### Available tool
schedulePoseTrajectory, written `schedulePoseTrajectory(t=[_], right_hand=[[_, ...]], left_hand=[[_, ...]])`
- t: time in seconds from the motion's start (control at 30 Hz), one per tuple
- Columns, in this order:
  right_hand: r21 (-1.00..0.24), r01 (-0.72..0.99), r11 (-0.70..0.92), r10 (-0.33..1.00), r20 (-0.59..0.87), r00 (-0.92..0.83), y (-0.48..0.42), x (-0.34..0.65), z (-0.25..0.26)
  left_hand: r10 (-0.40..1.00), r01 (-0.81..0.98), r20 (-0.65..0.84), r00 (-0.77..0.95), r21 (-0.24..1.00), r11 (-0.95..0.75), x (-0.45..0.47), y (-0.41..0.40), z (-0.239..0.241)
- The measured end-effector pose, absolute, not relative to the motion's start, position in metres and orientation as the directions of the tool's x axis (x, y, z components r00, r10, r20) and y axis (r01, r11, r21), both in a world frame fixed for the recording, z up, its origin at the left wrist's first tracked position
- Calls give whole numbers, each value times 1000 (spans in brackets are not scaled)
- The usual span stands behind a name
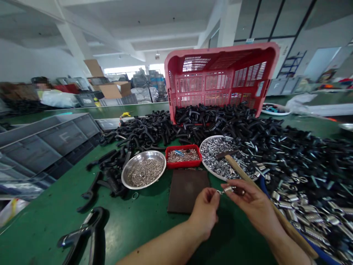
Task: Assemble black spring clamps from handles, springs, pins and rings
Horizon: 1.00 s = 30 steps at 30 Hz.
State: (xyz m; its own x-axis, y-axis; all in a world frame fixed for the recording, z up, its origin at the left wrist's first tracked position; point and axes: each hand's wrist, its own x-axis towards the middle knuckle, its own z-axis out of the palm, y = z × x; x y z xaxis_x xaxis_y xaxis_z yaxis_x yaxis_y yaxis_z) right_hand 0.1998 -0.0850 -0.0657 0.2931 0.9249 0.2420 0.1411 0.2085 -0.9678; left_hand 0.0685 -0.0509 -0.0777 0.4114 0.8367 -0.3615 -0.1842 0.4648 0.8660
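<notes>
My right hand (pixel 252 202) pinches a small metal coil spring (pixel 230 188) between thumb and fingers. My left hand (pixel 205 209) is closed in a pinch at the spring's left end. Whatever sits between its fingertips is too small to name. Both hands hover just right of a dark flat plate (pixel 187 189) on the green table. A hammer (pixel 234 163) with a wooden handle rests across a white tray (pixel 215 173) of small metal parts, and its handle passes behind my right hand. A blue-rimmed container (pixel 266 187) of springs and metal sleeves stands at the right.
A steel bowl (pixel 125 176) of small rings and a red box (pixel 171 165) of pins stand beyond the plate. Black handles (pixel 149 132) pile up in front of a tipped red crate (pixel 220 48). Grey crates (pixel 66 138) stand left; one person (pixel 52 94) is in the background.
</notes>
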Motion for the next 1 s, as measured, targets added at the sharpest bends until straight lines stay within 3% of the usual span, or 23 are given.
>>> schedulePoseTrajectory(t=[0.07,0.13,0.2,0.27,0.37,0.47,0.63,0.87,1.0], right_hand=[[-976,58,208,925,215,314,-86,194,-65],[-968,102,231,905,252,343,-87,191,-65],[-932,258,253,882,332,335,-88,192,-68],[-899,359,251,874,369,315,-86,194,-73],[-945,254,206,909,281,307,-81,198,-81],[-982,108,155,933,181,312,-75,198,-86],[-985,141,103,932,145,333,-75,203,-88],[-981,147,128,927,171,335,-79,210,-92],[-976,148,158,920,200,337,-79,209,-92]], left_hand=[[865,-28,-161,475,980,198,65,-51,-80],[800,118,-1,601,989,-86,55,-41,-74],[709,270,80,701,890,-367,41,-19,-63],[713,490,113,692,651,-579,28,15,-49],[886,846,69,459,273,-459,20,78,-36],[918,897,45,395,196,-396,27,129,-34],[844,832,-67,533,223,-508,47,165,-40],[593,647,-270,758,423,-635,32,179,-22],[643,668,-232,730,442,-599,28,194,-18]])
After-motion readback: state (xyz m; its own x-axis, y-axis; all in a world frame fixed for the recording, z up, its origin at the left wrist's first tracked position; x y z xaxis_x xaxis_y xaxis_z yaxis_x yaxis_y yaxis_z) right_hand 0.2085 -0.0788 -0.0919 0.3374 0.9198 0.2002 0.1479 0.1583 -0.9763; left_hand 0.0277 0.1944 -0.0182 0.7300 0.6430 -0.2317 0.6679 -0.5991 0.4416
